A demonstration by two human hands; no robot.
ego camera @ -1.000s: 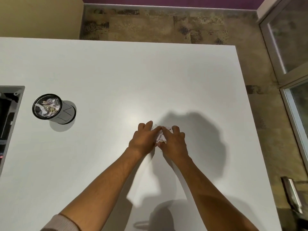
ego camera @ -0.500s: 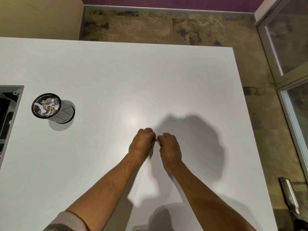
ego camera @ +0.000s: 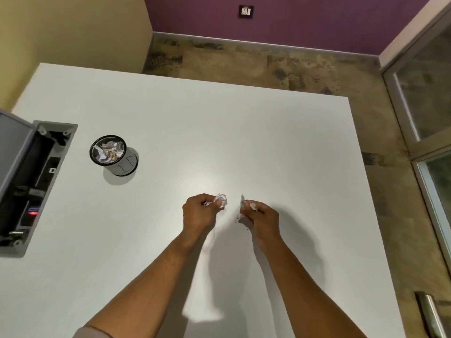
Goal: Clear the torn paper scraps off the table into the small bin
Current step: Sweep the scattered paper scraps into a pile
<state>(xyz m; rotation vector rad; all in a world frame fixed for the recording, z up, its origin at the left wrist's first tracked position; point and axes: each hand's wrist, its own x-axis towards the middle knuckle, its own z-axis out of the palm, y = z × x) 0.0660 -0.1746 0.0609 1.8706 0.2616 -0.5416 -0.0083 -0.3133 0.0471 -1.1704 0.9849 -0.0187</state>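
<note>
White table (ego camera: 170, 113), purple wall (ego camera: 317, 23); left hand (ego camera: 199, 213), right hand (ego camera: 262, 217) apart, gripping paper scraps (ego camera: 220, 199).

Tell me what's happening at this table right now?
A person is clearing torn paper. The left hand grips a crumpled scrap, and the right hand grips more scraps, both above the white table. The small bin, off to the left, already holds crumpled paper.

A broad white rectangular table (ego camera: 219, 132) with an open grey cable hatch (ego camera: 36, 186) stands on mottled brown stone floor (ego camera: 244, 62), bounded by a purple wall (ego camera: 305, 23) with a socket plate (ego camera: 246, 11), a yellow wall (ego camera: 73, 30) and grey-framed glass doors (ego camera: 424, 98).
</note>
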